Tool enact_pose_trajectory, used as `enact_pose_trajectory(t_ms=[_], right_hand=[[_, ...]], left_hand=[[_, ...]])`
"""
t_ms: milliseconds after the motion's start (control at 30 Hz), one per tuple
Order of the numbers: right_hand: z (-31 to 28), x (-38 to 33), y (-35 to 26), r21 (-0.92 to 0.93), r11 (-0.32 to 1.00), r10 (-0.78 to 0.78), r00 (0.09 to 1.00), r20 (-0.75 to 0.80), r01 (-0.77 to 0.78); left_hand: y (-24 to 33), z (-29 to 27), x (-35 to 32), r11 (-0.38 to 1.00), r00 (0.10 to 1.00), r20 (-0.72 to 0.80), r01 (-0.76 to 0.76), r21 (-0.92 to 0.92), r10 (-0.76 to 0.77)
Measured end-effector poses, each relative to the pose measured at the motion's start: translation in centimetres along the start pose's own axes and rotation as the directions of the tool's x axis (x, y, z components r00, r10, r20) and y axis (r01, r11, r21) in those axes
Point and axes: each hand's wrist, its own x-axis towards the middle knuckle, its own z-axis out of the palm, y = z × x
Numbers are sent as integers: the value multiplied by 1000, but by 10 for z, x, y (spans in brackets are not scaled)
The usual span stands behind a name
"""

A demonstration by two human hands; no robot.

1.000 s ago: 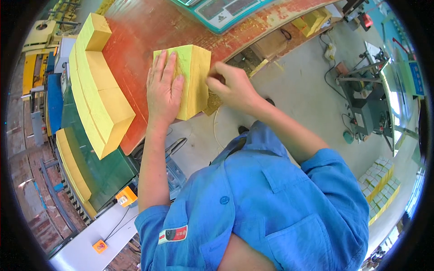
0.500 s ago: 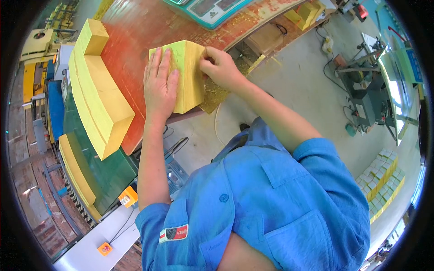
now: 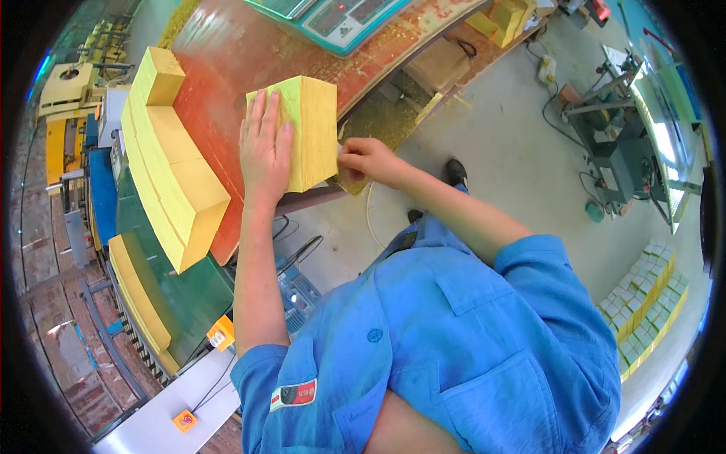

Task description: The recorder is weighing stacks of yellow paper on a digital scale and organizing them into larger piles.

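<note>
A thick yellow stack of paper sheets (image 3: pixel 314 125) stands near the front edge of a red worktable (image 3: pixel 227 60). My left hand (image 3: pixel 265 147) lies flat on top of the stack, fingers spread. My right hand (image 3: pixel 364 160) touches the stack's lower right side, its fingers pinched at the sheet edges. Whether it grips sheets is hard to tell.
A long row of yellow stacks (image 3: pixel 170 159) runs along the table's left. A teal weighing scale (image 3: pixel 333 19) sits at the far side. Green machine surface (image 3: pixel 181 303) lies left below. Bundled stacks (image 3: pixel 643 295) sit on the floor at right.
My right hand has slid down from the stack's top right corner to its lower right side. My left hand has stayed flat on top.
</note>
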Motion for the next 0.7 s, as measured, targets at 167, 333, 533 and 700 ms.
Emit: enact_pose_trajectory(t_ms=[167,333,533,700], right_hand=[[-59,-37,72,-853,518,149,974,169,69],[-32,-32,59,-939,344,-267,960,-81,17],[3,16,-4,70,997,-28,984,-175,41],[-11,19,11,366,926,103,994,-24,-88]], left_hand=[[3,-2,5,999,999,-22,-25,-33,25],[-4,-4,-6,999,998,-49,-32,29,33],[-9,-7,-10,998,994,-106,13,-54,-19],[-13,-12,0,991,999,-36,15,-134,-20]])
